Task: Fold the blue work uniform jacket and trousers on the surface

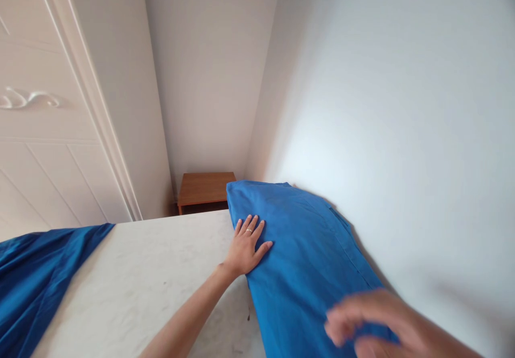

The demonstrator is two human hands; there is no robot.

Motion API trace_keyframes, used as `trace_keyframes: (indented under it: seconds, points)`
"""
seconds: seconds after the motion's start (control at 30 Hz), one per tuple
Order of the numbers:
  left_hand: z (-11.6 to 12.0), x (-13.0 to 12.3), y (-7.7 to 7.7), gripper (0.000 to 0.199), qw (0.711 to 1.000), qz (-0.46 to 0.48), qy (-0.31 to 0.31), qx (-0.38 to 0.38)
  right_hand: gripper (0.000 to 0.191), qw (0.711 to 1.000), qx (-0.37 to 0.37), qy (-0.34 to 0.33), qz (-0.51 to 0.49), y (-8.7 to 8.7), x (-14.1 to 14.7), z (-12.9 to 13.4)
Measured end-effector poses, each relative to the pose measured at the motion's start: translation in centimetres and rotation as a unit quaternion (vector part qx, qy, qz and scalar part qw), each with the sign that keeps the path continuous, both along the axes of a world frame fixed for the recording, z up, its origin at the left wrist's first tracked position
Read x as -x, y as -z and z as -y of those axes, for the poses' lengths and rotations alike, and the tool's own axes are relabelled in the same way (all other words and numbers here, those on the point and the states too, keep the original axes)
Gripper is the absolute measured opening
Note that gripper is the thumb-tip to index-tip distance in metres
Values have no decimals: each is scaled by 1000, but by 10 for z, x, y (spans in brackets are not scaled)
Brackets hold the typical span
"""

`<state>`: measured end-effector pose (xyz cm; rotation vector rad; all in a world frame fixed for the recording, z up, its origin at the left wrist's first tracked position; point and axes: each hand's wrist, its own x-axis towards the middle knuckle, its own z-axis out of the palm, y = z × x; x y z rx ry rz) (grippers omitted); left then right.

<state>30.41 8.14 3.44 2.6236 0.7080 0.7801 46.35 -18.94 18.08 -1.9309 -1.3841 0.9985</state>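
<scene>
A blue sheet (pixel 298 240) lies over the right side of a pale, stained mattress (pixel 169 277), along the wall. My left hand (pixel 246 245) rests flat near the sheet's left edge, fingers spread, a ring on one of them. Lower right, my right hand (pixel 370 320) hovers over the sheet, blurred by motion. Its fingers are bent, with a gap between them and the thumb, and nothing shows in it. More blue fabric (pixel 40 277) lies loosely across the mattress's left side, leaving a bare pale strip between.
A small brown wooden table (pixel 207 186) stands in the corner beyond the mattress's far edge. To the left rises a cream wardrobe (pixel 52 116) with panelled doors and a raised scroll ornament. The white wall (pixel 394 122) runs close along the right side.
</scene>
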Motion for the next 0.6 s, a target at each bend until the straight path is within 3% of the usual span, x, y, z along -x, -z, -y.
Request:
trace_keyframes:
  seconds: [0.07,0.13,0.17,0.27,0.37,0.47,0.6]
  points:
    - [-1,2,0,68,1000,1,10,-4,50,998,-49,-13,24,-12,-17,-88]
    - [-1,4,0,68,1000,0,14,-9,57,973,-149,-81,158,-9,-31,-186]
    - [0,4,0,69,1000,0,15,-12,60,951,-162,-104,243,-1,-36,-231]
    - [3,6,2,68,1000,9,11,-18,67,939,-119,-114,301,31,-50,-332]
    - [6,5,5,67,1000,14,0,-16,77,940,-29,-143,307,60,-67,-372]
    - [7,4,8,68,1000,9,-8,-6,84,938,51,-165,301,75,-89,-379]
    - [7,3,10,68,1000,19,-7,-8,91,929,130,-132,320,84,-119,-384]
